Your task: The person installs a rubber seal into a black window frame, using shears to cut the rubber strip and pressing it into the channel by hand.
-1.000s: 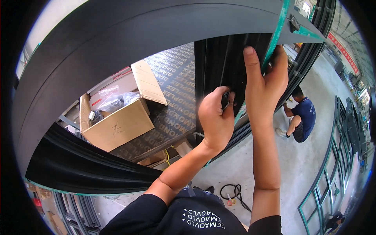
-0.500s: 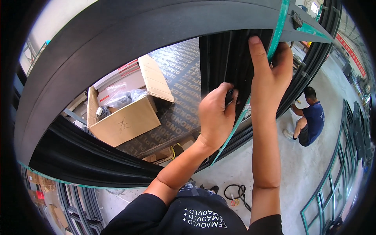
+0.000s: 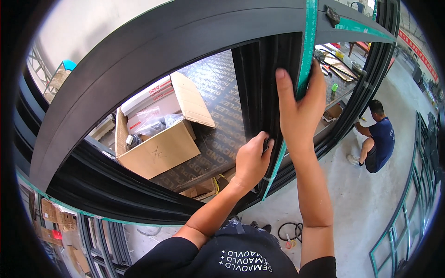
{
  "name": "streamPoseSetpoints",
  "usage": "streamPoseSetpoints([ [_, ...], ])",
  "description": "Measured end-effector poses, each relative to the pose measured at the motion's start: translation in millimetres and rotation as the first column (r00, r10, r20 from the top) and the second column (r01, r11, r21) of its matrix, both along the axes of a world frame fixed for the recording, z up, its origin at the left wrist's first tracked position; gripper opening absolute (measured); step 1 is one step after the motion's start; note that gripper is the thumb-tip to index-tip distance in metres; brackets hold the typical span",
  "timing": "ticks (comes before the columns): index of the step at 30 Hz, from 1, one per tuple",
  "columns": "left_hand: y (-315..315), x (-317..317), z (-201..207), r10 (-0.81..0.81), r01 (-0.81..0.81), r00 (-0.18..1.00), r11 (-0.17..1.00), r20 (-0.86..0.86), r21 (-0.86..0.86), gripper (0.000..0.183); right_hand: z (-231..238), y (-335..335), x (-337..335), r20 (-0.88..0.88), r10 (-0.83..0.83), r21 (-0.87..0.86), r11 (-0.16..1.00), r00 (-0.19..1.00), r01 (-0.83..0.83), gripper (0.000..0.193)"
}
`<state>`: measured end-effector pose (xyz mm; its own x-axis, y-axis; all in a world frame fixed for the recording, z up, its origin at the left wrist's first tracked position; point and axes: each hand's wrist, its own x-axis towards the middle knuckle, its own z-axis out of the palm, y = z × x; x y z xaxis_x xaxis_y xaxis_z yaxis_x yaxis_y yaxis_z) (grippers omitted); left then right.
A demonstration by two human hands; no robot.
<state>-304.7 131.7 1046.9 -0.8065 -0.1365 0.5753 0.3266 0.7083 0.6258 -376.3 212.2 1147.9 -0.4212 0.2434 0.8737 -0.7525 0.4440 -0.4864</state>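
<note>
A large black metal window or door frame stands before me, its upright bar carrying a strip of green tape. My right hand grips this bar, thumb on its inner face and fingers round the taped edge. Lower on the same upright, my left hand is closed, with its thumb and forefinger pinching a small black piece against the grooves. Most of that piece is hidden by the fingers, so its kind cannot be made out.
Through the frame opening shows an open cardboard box with plastic bags, on a dark printed board. Tools lie on a bench beyond the upright. A person crouches at right near leaning frames. Scissors lie on the floor.
Both hands have moved lower along the upright, the left still pinching the small black piece. The view has shifted a little, and more of the bench beyond now shows.
</note>
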Motion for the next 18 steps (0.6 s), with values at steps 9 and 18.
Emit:
streamPoseSetpoints([
  [9, -1, -7, -10, -0.006, 0.000, 0.999, 0.992, 0.047, 0.122, 0.014, -15, -3, 0, 0.069, -0.114, 0.074, 0.991, 0.991, 0.109, 0.057],
  [18, 1, -7, -13, 0.066, -0.064, 0.997, 0.996, -0.033, 0.066, 0.011, -32, 3, 12, 0.062, -0.086, 0.129, 0.989, 0.994, 0.078, 0.057],
])
